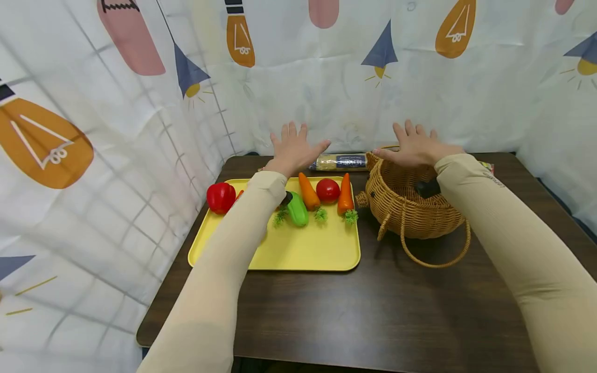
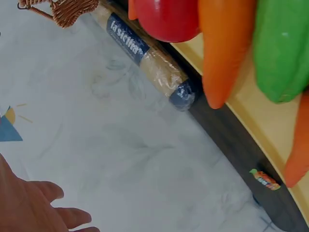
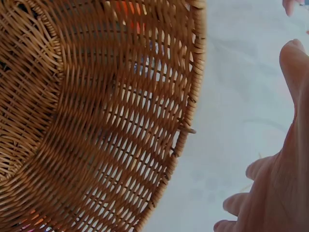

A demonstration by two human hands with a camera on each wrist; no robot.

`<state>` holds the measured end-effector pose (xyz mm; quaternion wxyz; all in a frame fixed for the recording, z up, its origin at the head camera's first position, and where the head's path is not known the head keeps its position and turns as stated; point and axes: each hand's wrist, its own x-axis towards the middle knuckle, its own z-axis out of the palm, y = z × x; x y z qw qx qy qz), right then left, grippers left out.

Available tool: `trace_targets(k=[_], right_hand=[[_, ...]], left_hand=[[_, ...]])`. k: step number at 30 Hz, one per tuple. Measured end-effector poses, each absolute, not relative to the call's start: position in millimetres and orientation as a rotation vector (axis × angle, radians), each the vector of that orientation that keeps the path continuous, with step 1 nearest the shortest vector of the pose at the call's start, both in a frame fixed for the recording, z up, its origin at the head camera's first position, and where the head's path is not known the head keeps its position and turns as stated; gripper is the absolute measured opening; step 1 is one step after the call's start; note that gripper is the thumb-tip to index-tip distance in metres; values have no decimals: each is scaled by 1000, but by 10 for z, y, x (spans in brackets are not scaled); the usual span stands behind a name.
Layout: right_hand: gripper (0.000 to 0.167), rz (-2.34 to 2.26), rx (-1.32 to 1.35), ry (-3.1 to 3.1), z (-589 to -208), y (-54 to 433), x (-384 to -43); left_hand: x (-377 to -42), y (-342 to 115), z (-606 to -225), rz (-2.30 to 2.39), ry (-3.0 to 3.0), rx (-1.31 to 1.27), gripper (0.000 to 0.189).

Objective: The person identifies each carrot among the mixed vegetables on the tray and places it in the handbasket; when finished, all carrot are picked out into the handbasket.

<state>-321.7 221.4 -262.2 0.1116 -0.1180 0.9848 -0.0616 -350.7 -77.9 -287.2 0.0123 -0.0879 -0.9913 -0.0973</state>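
My left hand (image 1: 295, 151) is held above the far edge of a yellow tray (image 1: 308, 255), fingers spread, touching nothing. On the tray lie a green vegetable (image 1: 297, 209), a red tomato (image 1: 328, 190), an orange carrot (image 1: 308, 192) and another carrot (image 1: 345, 196). A red bell pepper (image 1: 221, 198) sits at the tray's left rim; my left forearm hides part of the tray. My right hand (image 1: 415, 147) hovers over the far side of a wicker basket (image 1: 396, 212), its fingers also spread and holding nothing. The right wrist view looks into the basket's woven inside (image 3: 120, 121).
Behind the tray lies a clear packet with a blue label (image 1: 342, 162). A small colourful wrapped piece (image 2: 265, 180) lies by the tray. The basket's rope handle (image 1: 436, 265) hangs onto the dark table (image 1: 373, 311). A patterned curtain (image 1: 322, 83) stands behind.
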Motion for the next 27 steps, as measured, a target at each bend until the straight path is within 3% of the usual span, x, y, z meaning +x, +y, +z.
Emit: trace_targets(k=[6, 15, 23, 27], right_hand=[[106, -165, -387, 2912, -2751, 2297, -3097], [97, -111, -531, 2955, -2796, 2094, -2807], [61, -254, -821, 3039, -2783, 1724, -2477], [48, -481, -862, 3076, -2896, 1553, -2345]], left_hand=[[-3428, -1053, -3079, -313, -3027, -284, 98], [-3190, -1578, -3199, -638, -2734, -225, 65], [-2907, -2186, -3360, -971, -2305, -19, 35], [-2788, -2432, -3433, -1056, -2135, 172, 29]])
